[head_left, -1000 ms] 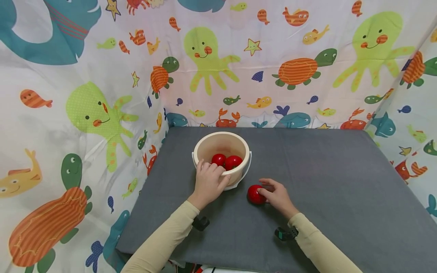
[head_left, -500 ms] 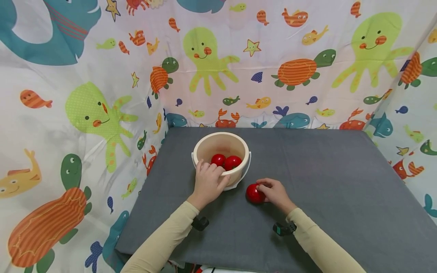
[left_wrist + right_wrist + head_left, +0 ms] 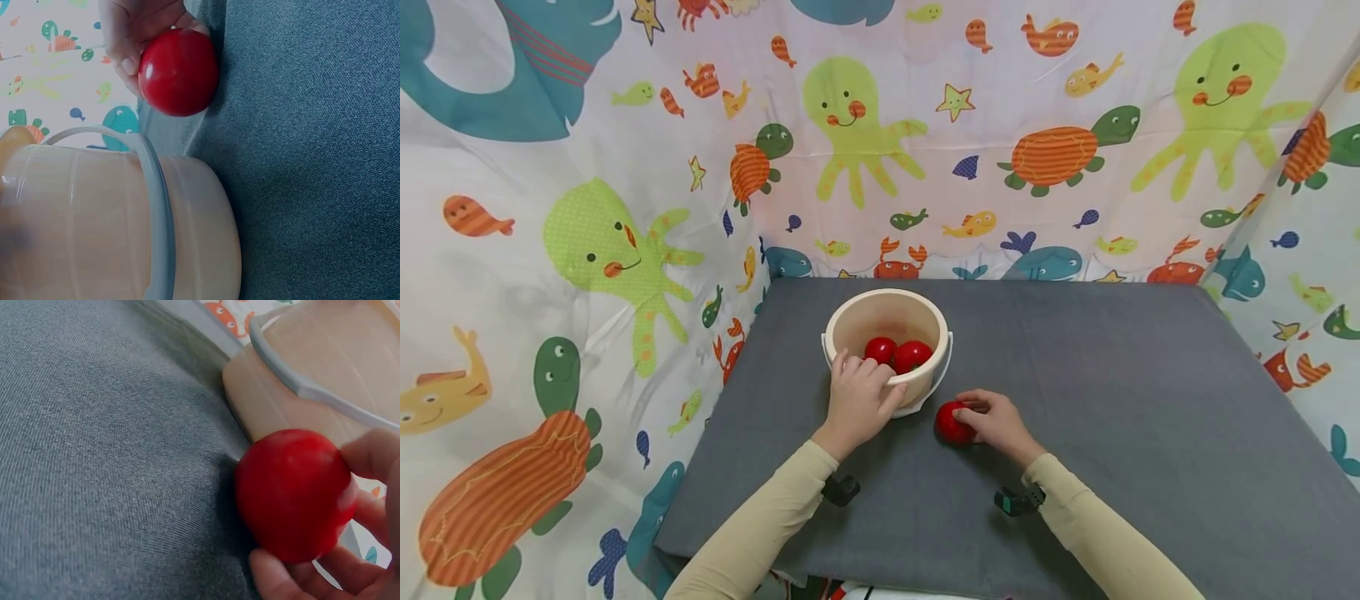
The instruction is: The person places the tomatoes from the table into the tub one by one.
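A cream bucket (image 3: 891,313) with a pale handle (image 3: 159,212) stands on the grey cloth, two red tomatoes (image 3: 913,357) visible inside it. My left hand (image 3: 856,402) grips its near rim, fingers over the edge and thumb outside. To the right of the bucket, my right hand (image 3: 1002,427) holds another tomato (image 3: 953,423) between thumb and fingers. In the right wrist view this tomato (image 3: 294,494) is close over the cloth, with the bucket wall (image 3: 300,375) just behind it. The left wrist view shows fingers wrapping its far side.
A grey cloth (image 3: 1097,400) covers the table. White curtains (image 3: 925,158) printed with sea animals hang behind it and on both sides. The table's front edge (image 3: 880,583) runs along the bottom of the head view.
My right hand has moved slightly left and away from me with the tomato, closer to the bucket. The left hand and the bucket have stayed in place.
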Demonstrator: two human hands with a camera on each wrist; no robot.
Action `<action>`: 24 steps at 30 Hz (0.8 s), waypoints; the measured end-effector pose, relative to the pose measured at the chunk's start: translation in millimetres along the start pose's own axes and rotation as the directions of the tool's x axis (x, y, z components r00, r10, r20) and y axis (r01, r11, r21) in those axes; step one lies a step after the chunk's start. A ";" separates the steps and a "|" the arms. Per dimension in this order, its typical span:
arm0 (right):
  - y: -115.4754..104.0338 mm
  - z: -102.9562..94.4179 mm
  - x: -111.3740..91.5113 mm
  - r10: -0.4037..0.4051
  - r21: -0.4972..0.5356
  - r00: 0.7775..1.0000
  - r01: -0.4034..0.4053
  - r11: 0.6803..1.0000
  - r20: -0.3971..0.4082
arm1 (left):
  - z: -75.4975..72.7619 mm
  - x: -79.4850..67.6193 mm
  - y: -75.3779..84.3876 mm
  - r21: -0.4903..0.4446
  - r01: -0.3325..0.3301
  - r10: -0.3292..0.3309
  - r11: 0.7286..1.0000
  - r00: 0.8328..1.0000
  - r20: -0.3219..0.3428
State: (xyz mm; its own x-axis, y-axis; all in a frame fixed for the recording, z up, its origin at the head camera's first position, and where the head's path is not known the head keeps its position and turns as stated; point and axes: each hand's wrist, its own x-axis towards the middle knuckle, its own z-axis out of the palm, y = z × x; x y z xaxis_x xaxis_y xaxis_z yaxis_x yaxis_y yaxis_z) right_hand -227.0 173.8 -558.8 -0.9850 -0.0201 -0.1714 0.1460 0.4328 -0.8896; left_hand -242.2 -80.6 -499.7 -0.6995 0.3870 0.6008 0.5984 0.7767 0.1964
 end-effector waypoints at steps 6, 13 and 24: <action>-3.5 -0.9 2.5 -0.037 -0.058 0.999 0.037 0.998 0.002 | 1.2 0.0 -0.5 0.005 -0.009 0.009 1.000 1.000 -0.013; -5.6 7.4 1.8 -0.048 -0.168 0.998 0.056 0.984 0.052 | 2.5 -0.8 -1.1 0.004 -0.012 0.012 1.000 1.000 -0.023; -27.8 -22.3 12.2 -0.042 -0.095 0.999 0.042 0.995 0.008 | 2.6 -1.2 -2.2 0.010 -0.009 0.009 1.000 1.000 -0.021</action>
State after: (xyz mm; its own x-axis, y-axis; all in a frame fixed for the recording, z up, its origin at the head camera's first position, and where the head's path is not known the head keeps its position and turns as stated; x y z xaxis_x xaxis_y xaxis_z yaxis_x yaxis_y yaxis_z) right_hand -245.1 181.6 -526.7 -0.9894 -0.0457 -0.1375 0.0946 0.5152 -0.8518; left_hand -243.7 -81.5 -502.9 -0.6861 0.3835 0.6183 0.6004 0.7784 0.1834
